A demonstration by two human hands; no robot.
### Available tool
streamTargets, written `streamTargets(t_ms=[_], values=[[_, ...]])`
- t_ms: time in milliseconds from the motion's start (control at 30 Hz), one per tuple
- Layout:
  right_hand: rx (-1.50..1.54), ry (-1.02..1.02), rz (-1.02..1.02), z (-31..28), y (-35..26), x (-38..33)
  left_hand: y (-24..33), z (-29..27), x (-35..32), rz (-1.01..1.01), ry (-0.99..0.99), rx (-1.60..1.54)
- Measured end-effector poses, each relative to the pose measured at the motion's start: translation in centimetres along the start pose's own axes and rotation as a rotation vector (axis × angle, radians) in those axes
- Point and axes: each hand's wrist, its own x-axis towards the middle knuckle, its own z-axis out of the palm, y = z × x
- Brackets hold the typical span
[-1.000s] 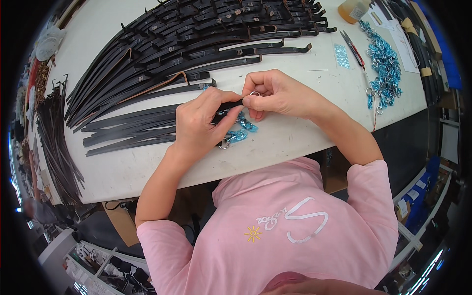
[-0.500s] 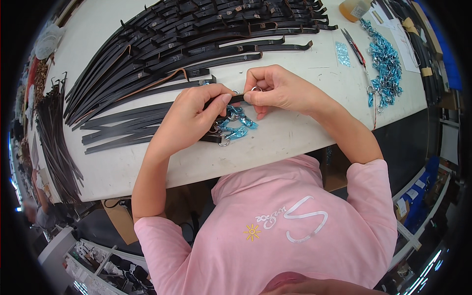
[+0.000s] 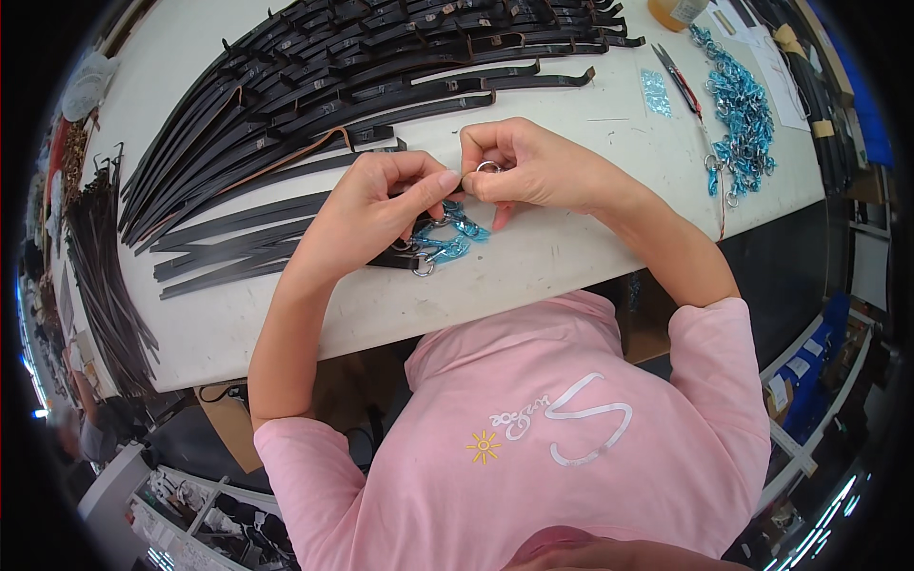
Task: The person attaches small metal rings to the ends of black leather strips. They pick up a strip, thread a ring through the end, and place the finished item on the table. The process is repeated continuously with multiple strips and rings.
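Note:
Both hands meet over the white table, fingertips nearly touching. My left hand (image 3: 371,211) is closed in a pinch on a dark strap (image 3: 457,194), most of which the fingers cover. Opposite it, my right hand (image 3: 533,171) pinches the same strap end, with a silver metal ring (image 3: 488,167) standing up at its fingers. Beneath the hands lie metal clasps in blue plastic wrap (image 3: 449,249) and another ring (image 3: 423,265). Several flat black straps (image 3: 233,236) run leftward from under my left hand.
A large pile of black straps with upturned ends (image 3: 324,95) covers the far side. To the right lie red-handled snips (image 3: 680,81), a small clear packet (image 3: 655,92), a heap of blue-wrapped clasps (image 3: 745,124) and an amber bottle (image 3: 678,11). Another strap bundle (image 3: 103,266) hangs over the left edge.
My hands have come closer together, and less of the strap shows between them. The left thumb now reaches nearer to the right fingertips.

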Motion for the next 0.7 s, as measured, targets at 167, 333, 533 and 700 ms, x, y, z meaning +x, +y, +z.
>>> streamTargets(t_ms=[167,333,533,700], values=[[-0.020,-0.014,0.021,0.0,-0.7,-0.5,-1.2,0.4,0.6,0.078,0.020,-0.129],[-0.008,-0.030,-0.020,-0.2,-1.0,-0.4,-1.6,0.4,0.4,0.131,0.036,-0.163],[0.001,-0.017,-0.019,-0.8,-1.0,-0.6,-1.5,0.5,0.4,0.092,0.136,-0.023],[0.018,0.008,-0.006,-1.4,-0.7,-0.5,-1.1,0.3,0.0,0.147,0.136,0.060]])
